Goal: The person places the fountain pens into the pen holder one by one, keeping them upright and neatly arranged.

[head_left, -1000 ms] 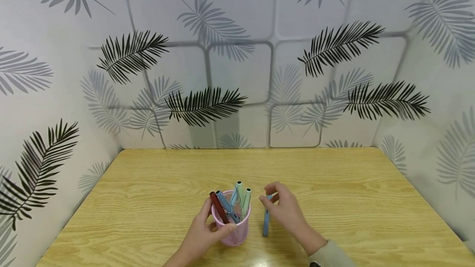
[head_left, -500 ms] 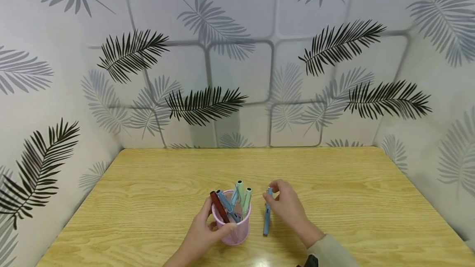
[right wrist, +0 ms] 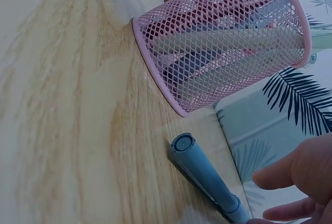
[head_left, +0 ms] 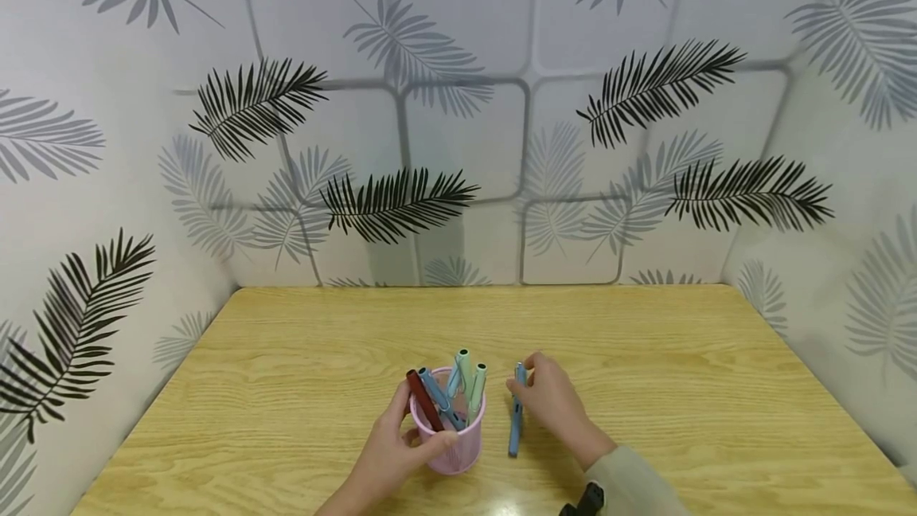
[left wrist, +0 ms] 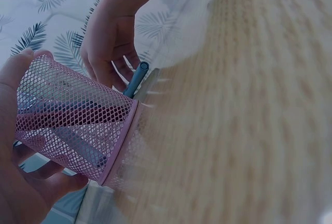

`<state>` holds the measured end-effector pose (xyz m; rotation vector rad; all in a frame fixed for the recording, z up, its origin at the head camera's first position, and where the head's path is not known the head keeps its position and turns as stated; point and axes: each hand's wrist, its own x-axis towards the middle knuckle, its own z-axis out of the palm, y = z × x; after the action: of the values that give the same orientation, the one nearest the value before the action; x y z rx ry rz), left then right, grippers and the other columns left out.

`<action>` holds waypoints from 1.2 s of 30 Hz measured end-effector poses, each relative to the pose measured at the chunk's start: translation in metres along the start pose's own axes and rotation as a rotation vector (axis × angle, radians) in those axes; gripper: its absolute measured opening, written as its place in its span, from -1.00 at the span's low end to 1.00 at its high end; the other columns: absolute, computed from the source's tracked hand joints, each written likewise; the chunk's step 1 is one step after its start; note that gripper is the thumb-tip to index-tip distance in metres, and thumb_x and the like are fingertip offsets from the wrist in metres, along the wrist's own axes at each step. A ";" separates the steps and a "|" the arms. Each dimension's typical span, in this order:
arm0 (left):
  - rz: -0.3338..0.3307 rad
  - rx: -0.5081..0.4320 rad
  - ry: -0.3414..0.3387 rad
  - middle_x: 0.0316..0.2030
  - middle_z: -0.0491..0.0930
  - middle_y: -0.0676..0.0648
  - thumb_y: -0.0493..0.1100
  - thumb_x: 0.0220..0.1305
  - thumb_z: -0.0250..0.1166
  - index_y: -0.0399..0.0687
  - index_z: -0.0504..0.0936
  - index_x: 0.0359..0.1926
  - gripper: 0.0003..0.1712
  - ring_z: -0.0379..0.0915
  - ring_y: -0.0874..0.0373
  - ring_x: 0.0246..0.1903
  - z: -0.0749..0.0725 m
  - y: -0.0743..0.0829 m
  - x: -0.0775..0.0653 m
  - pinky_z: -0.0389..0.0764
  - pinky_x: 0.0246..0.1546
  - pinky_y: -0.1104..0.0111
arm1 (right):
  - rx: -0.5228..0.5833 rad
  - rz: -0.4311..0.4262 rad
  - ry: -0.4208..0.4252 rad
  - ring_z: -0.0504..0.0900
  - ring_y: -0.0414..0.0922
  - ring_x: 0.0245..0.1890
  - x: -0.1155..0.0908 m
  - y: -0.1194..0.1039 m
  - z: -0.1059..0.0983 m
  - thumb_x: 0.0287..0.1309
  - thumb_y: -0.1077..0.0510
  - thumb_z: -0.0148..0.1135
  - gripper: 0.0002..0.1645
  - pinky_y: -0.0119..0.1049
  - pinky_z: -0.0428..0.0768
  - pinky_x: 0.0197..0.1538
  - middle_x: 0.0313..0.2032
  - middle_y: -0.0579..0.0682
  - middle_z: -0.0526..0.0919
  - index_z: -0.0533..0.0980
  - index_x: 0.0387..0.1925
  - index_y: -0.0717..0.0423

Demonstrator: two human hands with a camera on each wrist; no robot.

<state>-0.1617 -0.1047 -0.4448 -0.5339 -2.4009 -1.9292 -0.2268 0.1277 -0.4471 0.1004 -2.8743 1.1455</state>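
My left hand [head_left: 390,448] grips a pink mesh pen cup [head_left: 458,448], thumb on its near side and fingers round its far left side. Several pens stand in the cup: a dark red pen [head_left: 424,399], a blue pen [head_left: 437,392] and pale green ones among them. To the right, a blue pen [head_left: 515,432] lies on the table. Over its far end is my right hand [head_left: 555,400], its thumb crossing the pen in the head view. The right wrist view shows a gap between that thumb [right wrist: 275,175] and the loose pen [right wrist: 202,169].
The wooden table [head_left: 322,357] reaches back to a wall [head_left: 466,142] hung with leaf-patterned covering, which also runs along both sides. A dark strap [head_left: 589,498] is on the right wrist, beside a light sleeve [head_left: 634,484].
My right hand has shifted slightly about the loose pen's far end, and more of that end now shows. The left hand and the cup stay in place.
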 end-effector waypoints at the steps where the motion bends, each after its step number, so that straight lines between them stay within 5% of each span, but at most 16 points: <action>1: 0.002 0.000 0.002 0.17 0.34 -0.20 -0.18 0.10 0.39 -0.05 0.19 0.31 -0.20 0.29 -0.11 0.13 0.000 -0.004 0.001 0.55 -0.07 0.10 | 0.000 0.003 -0.010 0.42 -0.16 -0.57 0.000 0.000 0.001 0.10 0.12 0.29 -0.57 -0.35 0.41 -0.58 -0.48 0.02 0.50 0.43 -0.13 0.39; 5: 0.013 -0.007 0.003 0.17 0.35 -0.15 -0.14 0.09 0.40 0.04 0.20 0.30 -0.21 0.30 -0.06 0.13 0.000 -0.016 0.002 0.55 -0.06 0.15 | -0.004 0.007 -0.037 0.39 -0.18 -0.62 0.001 0.001 0.003 0.09 0.15 0.30 -0.59 -0.37 0.36 -0.61 -0.54 0.00 0.48 0.41 -0.17 0.41; 16: -0.008 0.008 0.002 0.17 0.37 -0.09 -0.08 0.07 0.41 0.13 0.21 0.29 -0.20 0.29 -0.01 0.14 0.000 -0.019 0.003 0.55 -0.05 0.17 | -0.049 0.031 -0.071 0.39 -0.15 -0.64 0.006 0.001 0.009 -0.04 0.21 0.35 -0.71 -0.39 0.38 -0.64 -0.58 0.01 0.42 0.42 -0.40 0.32; 36: 0.013 -0.015 0.010 0.17 0.36 -0.06 -0.12 0.06 0.42 0.12 0.20 0.30 -0.18 0.31 -0.01 0.13 0.001 -0.020 0.003 0.56 -0.07 0.21 | -0.161 0.067 -0.114 0.41 -0.11 -0.57 0.011 -0.005 0.010 -0.13 0.31 0.21 -0.73 -0.34 0.39 -0.60 -0.52 0.01 0.45 0.45 -0.29 0.29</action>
<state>-0.1696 -0.1071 -0.4633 -0.5381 -2.3732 -1.9419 -0.2380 0.1161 -0.4503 0.0657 -3.0793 0.9417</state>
